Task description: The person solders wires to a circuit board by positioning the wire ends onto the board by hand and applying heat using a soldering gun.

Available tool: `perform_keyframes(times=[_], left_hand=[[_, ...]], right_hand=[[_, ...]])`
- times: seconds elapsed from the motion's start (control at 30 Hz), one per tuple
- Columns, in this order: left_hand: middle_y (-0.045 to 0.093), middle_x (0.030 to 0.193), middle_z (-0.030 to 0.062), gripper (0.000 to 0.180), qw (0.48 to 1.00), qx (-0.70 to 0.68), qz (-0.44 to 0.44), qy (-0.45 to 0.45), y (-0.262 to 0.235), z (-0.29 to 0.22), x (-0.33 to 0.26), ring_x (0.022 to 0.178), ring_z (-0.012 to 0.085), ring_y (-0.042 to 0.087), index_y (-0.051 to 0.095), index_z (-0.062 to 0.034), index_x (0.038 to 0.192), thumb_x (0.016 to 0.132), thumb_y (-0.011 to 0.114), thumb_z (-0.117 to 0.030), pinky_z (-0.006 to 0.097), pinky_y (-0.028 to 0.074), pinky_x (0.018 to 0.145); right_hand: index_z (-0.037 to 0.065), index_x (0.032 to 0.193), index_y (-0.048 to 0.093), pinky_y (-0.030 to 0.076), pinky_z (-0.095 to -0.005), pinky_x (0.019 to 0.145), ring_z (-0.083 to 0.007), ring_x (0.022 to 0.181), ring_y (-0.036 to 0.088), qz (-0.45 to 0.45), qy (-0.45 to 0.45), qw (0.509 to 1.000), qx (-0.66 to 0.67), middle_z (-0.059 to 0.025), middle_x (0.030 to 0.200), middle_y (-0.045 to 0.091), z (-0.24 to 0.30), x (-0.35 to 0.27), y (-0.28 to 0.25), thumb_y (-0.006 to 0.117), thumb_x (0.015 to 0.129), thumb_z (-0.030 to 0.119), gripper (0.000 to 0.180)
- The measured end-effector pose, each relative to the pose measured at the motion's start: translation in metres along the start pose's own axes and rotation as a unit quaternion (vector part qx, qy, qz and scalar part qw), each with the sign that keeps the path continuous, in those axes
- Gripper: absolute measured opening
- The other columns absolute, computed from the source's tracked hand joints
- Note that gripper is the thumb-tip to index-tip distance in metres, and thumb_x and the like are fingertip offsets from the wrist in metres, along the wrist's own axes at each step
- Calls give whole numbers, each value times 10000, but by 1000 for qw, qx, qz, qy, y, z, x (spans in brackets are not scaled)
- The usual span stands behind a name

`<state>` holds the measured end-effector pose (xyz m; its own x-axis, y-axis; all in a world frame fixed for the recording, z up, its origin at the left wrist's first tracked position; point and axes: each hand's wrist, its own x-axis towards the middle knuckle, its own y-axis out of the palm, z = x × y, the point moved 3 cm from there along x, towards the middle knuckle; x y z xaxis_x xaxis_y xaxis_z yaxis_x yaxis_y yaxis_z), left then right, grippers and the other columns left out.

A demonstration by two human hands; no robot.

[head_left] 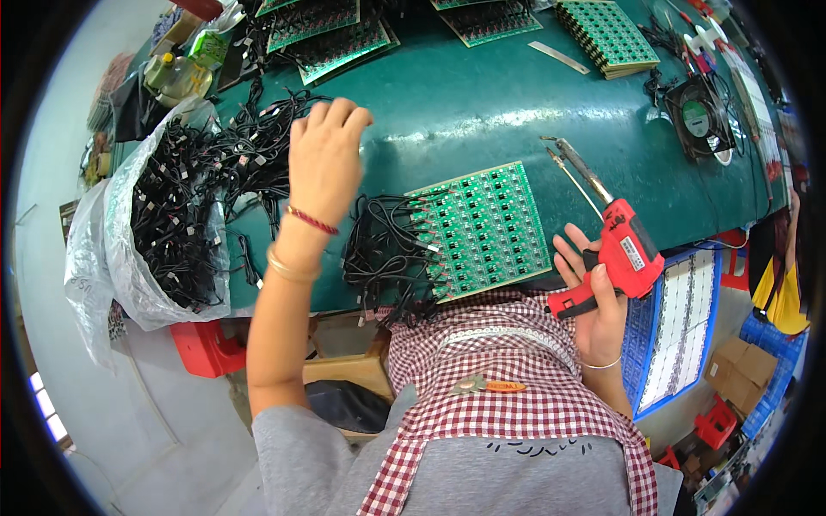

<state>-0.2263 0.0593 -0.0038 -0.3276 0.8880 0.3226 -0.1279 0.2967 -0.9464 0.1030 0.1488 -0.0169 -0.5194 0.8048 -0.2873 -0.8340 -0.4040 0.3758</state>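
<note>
My left hand is over the right edge of a heap of black cables. Its fingers curl downward, and their tips are hidden, so what they hold does not show. Resting in my right hand is a red soldering gun, its metal tip pointing up and left over the table. Between my hands lies a green circuit board panel with rows of small parts. Black cables run from its left edge and bunch up beside it.
A clear plastic bag full of black cables lies at the left. Stacked green panels and a metal strip are at the back. A black fan stands far right on the green table. Below is a blue crate.
</note>
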Motion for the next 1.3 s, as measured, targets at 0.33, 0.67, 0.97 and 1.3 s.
perform_keyframes(times=[0.33,0.67,0.97,1.3], left_hand=[[542,1018,15,156,990,-61,53,115,28,35,-11,1032,231,506,573,-121,885,762,669,-124,379,391,883],[576,862,49,105,979,-188,48,61,16,22,-13,970,274,510,539,-62,945,871,585,-121,389,361,919],[517,645,64,182,746,-605,223,-167,-57,-87,-33,595,90,479,532,2,899,968,526,-166,278,423,544],[521,643,37,155,729,-622,251,-137,-56,-110,-57,540,77,455,529,-11,928,983,509,-154,240,362,493]], right_hand=[[7,1262,428,419,-467,1028,-373,1222,509,-22,-64,997,-29,-269,1342,452,29,-1,5,518,953,191,370],[24,1236,429,478,-458,959,-310,1093,584,-1,-71,997,-38,-249,1200,550,33,-7,9,530,959,214,351],[8,1139,536,506,-285,741,-143,832,609,36,-37,991,-127,-76,920,623,31,-2,57,657,840,30,323],[21,942,615,456,-235,663,-69,765,556,128,64,984,-102,4,845,601,12,10,76,686,822,43,141]])
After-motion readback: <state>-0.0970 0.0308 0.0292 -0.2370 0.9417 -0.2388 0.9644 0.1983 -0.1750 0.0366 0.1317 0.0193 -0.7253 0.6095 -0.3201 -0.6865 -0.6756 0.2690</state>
